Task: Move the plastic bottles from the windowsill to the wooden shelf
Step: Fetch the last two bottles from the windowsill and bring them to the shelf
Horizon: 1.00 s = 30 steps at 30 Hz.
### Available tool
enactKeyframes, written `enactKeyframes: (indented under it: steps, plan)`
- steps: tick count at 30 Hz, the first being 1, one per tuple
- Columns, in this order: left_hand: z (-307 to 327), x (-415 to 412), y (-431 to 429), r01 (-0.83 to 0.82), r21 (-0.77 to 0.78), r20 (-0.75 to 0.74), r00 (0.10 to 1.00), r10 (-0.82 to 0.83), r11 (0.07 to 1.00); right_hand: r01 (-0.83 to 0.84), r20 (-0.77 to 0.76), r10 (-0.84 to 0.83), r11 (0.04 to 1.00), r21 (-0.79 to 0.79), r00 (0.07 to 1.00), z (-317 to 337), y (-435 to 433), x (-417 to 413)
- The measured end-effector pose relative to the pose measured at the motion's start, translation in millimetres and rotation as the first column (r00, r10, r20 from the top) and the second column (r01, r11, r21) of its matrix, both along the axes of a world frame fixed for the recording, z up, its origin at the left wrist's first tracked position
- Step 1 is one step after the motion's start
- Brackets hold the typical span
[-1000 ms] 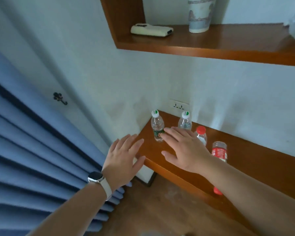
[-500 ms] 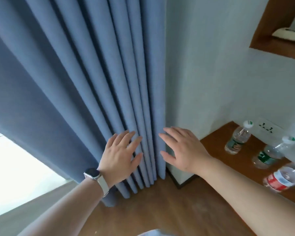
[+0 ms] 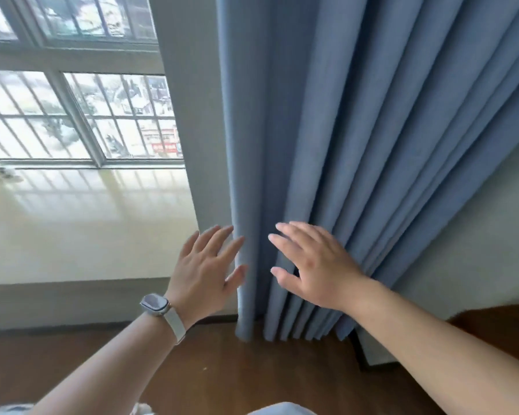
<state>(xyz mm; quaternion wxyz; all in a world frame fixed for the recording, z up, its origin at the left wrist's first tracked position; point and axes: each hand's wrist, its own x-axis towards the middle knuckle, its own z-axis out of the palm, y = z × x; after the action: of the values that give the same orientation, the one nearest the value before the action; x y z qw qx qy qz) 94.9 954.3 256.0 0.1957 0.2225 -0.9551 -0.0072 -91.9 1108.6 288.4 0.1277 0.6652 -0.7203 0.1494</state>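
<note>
Facing the window now, I have both hands out in front of me with nothing in them — my left hand at about seven o'clock from the middle of my view, fingers spread and flat, and my right hand just beside it toward five o'clock, equally loose and spread. Between and behind them hangs the blue curtain, its folds running down to the wooden floor. My watch sits on the left wrist.

The windowsill stretches out toward nine o'clock, pale and glossy with the window bars mirrored in it. On the part I can see there is no plastic bottle at all. Something pale lies at the far left edge of the sill, near the frame, too blurred to name. Neither the bottles nor the wooden shelf show from here — only a dark brown wooden corner at four o'clock, and I cannot tell what it belongs to.

My judgement: the visible sill is cleared, so either the moving is finished or any bottle left lies outside my view. With my hands free, I'd check the rest of the sill.
</note>
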Motion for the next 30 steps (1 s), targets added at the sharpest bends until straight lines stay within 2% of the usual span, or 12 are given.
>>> enactKeyframes:
  steps: [7, 12, 22, 30]
  plan:
    - [-5, 88, -42, -0.244, 0.04, -0.003, 0.97, 0.245, 0.969, -0.172, -0.008, 0.173, 0.982, 0.081, 0.985, -1, -85, 56]
    - [-11, 121, -56, -0.37, 0.071, 0.03, 0.929, 0.368, 0.927, -0.288, -0.014, 0.293, 0.948, 0.135, 0.956, -8, -127, 76]
    - [-8, 136, -86, -0.618, 0.058, 0.091, 0.786, 0.612, 0.784, -0.512, 0.076, 0.516, 0.801, 0.309, 0.853, -18, -225, 79]
    - [13, 106, -123, -0.738, -0.013, 0.068, 0.673, 0.737, 0.675, -0.644, 0.109, 0.646, 0.704, 0.299, 0.756, 0, -303, 48]
